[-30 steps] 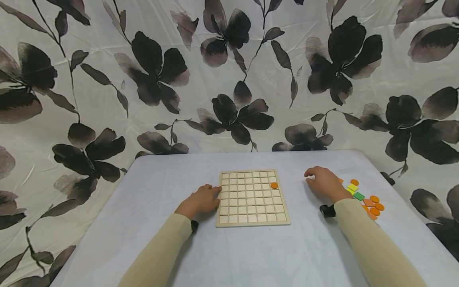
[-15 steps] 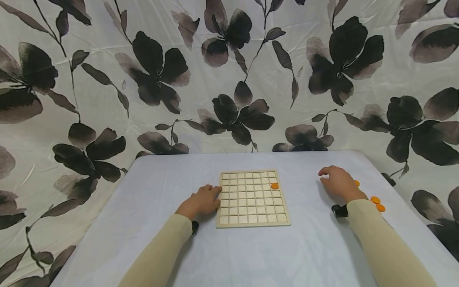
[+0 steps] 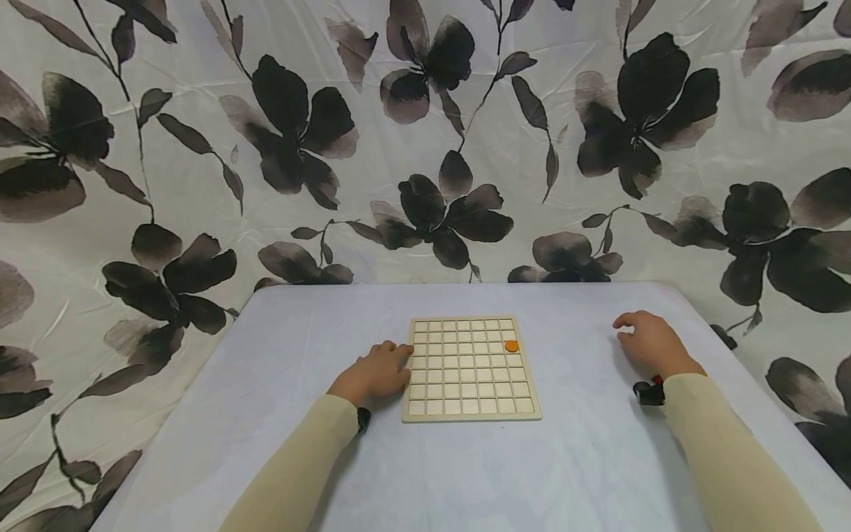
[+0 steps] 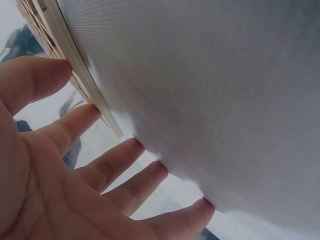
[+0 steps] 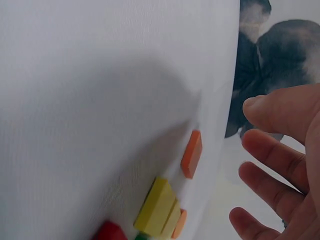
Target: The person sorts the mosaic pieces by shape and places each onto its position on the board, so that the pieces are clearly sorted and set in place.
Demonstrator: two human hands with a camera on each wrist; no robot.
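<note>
A wooden grid board (image 3: 470, 369) lies flat at the middle of the table, one orange disc (image 3: 511, 346) sitting in a square near its upper right. My left hand (image 3: 379, 369) rests beside the board's left edge. In the left wrist view, the thumb and index fingertip touch the board's side (image 4: 92, 87), the other fingers spread onto the cloth. Off to the right, my right hand (image 3: 651, 342) hovers with loosely bent fingers and nothing between them. Below it, the right wrist view has an orange piece (image 5: 191, 154), yellow pieces (image 5: 156, 207) and a red piece (image 5: 109, 231).
A white cloth (image 3: 299, 332) covers the table. Behind it hangs a floral curtain (image 3: 372, 155). In the head view, the right hand and sleeve (image 3: 725, 436) hide nearly all the loose pieces. A green piece (image 5: 141, 236) peeks in at the right wrist view's bottom.
My right hand has moved rightward over the loose pieces, covering them in the head view. The left hand has stayed at the board's left edge.
</note>
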